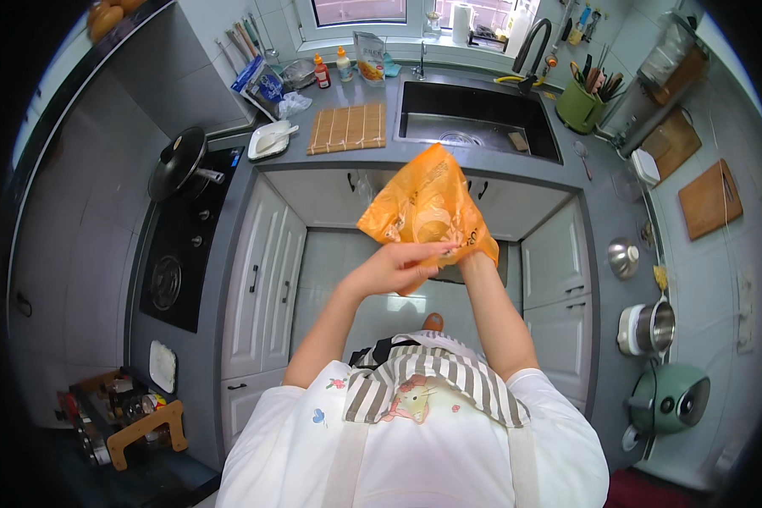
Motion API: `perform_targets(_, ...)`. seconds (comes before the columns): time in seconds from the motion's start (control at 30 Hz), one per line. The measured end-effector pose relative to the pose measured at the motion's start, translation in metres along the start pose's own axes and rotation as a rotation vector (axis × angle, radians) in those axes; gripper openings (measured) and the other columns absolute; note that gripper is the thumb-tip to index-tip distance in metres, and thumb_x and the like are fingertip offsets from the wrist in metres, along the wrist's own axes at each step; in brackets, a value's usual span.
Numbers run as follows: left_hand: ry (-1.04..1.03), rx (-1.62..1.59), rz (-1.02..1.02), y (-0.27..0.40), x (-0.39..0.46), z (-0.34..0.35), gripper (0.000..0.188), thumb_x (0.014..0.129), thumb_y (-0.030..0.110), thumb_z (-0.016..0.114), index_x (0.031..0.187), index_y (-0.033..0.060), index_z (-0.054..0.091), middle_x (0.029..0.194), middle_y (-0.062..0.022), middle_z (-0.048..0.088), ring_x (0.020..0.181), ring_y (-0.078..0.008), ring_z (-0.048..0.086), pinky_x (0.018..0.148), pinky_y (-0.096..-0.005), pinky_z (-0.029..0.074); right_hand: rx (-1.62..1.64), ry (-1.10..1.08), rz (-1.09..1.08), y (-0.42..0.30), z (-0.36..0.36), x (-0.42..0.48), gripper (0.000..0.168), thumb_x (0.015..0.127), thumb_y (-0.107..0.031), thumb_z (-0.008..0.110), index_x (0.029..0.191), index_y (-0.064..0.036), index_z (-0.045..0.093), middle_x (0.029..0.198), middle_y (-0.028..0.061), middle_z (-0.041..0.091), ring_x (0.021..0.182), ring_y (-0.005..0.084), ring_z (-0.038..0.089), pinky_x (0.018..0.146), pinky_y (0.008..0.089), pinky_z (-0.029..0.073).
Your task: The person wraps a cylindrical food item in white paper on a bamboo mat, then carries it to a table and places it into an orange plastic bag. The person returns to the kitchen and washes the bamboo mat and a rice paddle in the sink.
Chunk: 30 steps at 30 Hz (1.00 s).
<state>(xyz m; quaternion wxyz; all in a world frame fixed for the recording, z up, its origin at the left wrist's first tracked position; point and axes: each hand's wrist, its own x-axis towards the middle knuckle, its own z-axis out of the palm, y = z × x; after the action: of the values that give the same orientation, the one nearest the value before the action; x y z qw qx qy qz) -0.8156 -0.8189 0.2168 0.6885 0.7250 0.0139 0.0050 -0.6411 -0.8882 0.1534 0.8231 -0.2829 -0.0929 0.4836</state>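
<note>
An orange plastic bag (pixel 428 197) bearing writing is held up in front of me, before the counter's front edge. My right hand (pixel 473 249) reaches inside it through the opening; its fingers are hidden by the plastic, and what they hold cannot be told. My left hand (pixel 413 260) lies against the lower left part of the bag, fingers stretched out along it. Something rounded shows faintly through the film. Beyond the bag, a bamboo rolling mat (pixel 347 129) lies flat on the counter, left of the black sink (pixel 482 111).
A white dish (pixel 268 141) with a spoon stands left of the mat. A lidded pan (pixel 179 164) sits on the black hob (pixel 193 254). Right of the sink are a green utensil holder (pixel 581 106) and a spoon (pixel 582 159). Sauce bottles (pixel 322 72) stand behind the mat.
</note>
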Motion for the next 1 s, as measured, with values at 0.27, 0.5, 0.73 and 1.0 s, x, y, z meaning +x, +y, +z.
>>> perform_targets(0.27,-0.172,0.435,0.193,0.026,0.071,-0.02,0.062,0.084,0.011,0.06,0.14,0.0098,0.035,0.146,-0.0112,0.032,0.125,-0.0272,0.044,0.094,-0.0346,0.045,-0.028,-0.13,0.124,-0.069,-0.019,0.076,0.039,0.094,-0.033,0.049,0.122,-0.006,0.051,0.113,0.0097,0.058,0.099,0.0216,0.059,0.082,0.0352,0.051)
perform_targets(0.5,0.549,-0.256,0.473,-0.027,0.175,-0.155,0.065,0.084,0.01,0.065,0.139,0.0066,0.031,0.132,-0.011,0.046,0.118,-0.0207,0.049,0.094,-0.0328,0.045,-0.046,-0.1,0.185,-0.098,-0.017,0.142,0.04,0.093,-0.033,0.051,0.122,-0.005,0.05,0.113,0.0095,0.058,0.098,0.0212,0.059,0.082,0.0347,0.051)
perform_targets(0.73,0.419,-0.969,0.24,-0.091,0.266,-0.156,0.053,0.094,0.031,0.053,0.137,0.0071,0.034,0.129,-0.0094,0.048,0.115,-0.0195,0.052,0.091,-0.0337,0.048,-0.068,0.289,0.19,-0.111,-0.007,0.201,0.041,0.092,-0.033,0.052,0.122,-0.005,0.05,0.113,0.0094,0.059,0.098,0.0209,0.059,0.082,0.0343,0.051)
perform_targets(1.0,0.202,-1.442,0.144,-0.132,0.311,-0.189,0.055,0.095,0.048,0.041,0.133,0.0085,0.041,0.126,-0.0096,0.052,0.114,-0.0248,0.053,0.094,-0.0427,0.047,-1.285,-0.027,0.16,-0.121,-0.016,0.295,0.044,0.084,-0.033,0.062,0.118,-0.005,0.055,0.107,0.0076,0.061,0.096,0.0194,0.058,0.079,0.0312,0.05)
